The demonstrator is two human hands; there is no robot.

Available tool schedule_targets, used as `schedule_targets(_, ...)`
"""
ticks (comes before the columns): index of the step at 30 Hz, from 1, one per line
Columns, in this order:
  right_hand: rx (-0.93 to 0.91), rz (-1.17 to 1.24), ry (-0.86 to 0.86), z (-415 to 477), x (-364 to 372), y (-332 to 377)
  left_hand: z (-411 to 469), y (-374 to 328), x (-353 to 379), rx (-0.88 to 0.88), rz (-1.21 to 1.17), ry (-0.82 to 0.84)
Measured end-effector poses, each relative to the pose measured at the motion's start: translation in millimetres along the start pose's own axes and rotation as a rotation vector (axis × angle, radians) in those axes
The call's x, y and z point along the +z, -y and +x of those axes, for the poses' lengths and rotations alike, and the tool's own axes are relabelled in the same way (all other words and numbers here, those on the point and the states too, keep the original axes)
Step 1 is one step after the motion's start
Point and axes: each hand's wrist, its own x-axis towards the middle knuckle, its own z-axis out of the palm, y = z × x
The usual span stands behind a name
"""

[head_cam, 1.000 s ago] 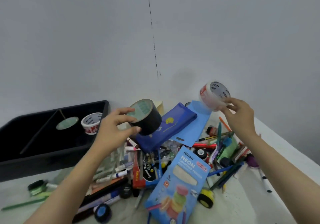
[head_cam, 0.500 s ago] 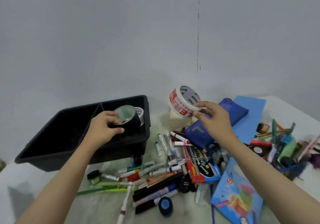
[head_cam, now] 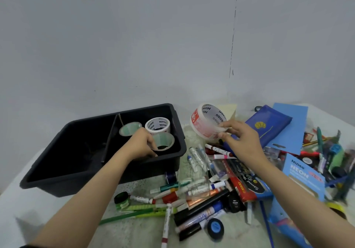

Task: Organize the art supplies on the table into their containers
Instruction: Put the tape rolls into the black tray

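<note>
A black two-compartment bin (head_cam: 63,173) stands at the left. Its right compartment holds a white Ninso tape roll (head_cam: 158,125) and a black roll with a green core (head_cam: 130,128). My left hand (head_cam: 141,145) reaches into that compartment and grips a second black tape roll (head_cam: 163,142) low inside it. My right hand (head_cam: 242,140) pinches a white and red Ninso tape roll (head_cam: 207,121) in the air just right of the bin.
A heap of markers (head_cam: 197,211), pens and pencils covers the table in front of and right of the bin. A blue pencil pouch (head_cam: 269,124), a blue Ninso neon box (head_cam: 305,178) and a small blue tape roll (head_cam: 215,227) lie among them. The wall is close behind.
My left hand carried the black tape roll from above the pile into the bin and lowered it. My right hand brought the white and red roll leftward toward the bin.
</note>
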Motion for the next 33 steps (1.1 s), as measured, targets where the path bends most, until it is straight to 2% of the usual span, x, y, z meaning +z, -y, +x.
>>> schedule_targets(7, 0.002, -0.075, 0.012, 0, 12, 0, 6, 14, 1, 0.088, 0.009, 0.058)
schedule_targets(10, -0.015, -0.082, 0.038, 5, 21, 3, 2, 23, -9, 0.118, -0.069, 0.063)
schedule_targets(14, -0.082, -0.052, 0.065, 14, 40, 12, -20, 40, -29, 0.149, -0.06, -0.197)
schedule_targets(16, -0.107, -0.032, 0.087, 19, 54, 20, -36, 56, -40, 0.111, -0.03, -0.244)
schedule_targets(20, -0.174, -0.051, 0.127, 26, 90, 38, -63, 97, -53, 0.007, -0.004, -0.039)
schedule_targets(26, -0.201, -0.192, 0.369, 32, 141, 58, -80, 120, -45, -0.012, -0.189, -0.045)
schedule_targets(33, -0.239, -0.344, 0.629, 33, 179, 65, -82, 116, -48, -0.027, -0.264, -0.043)
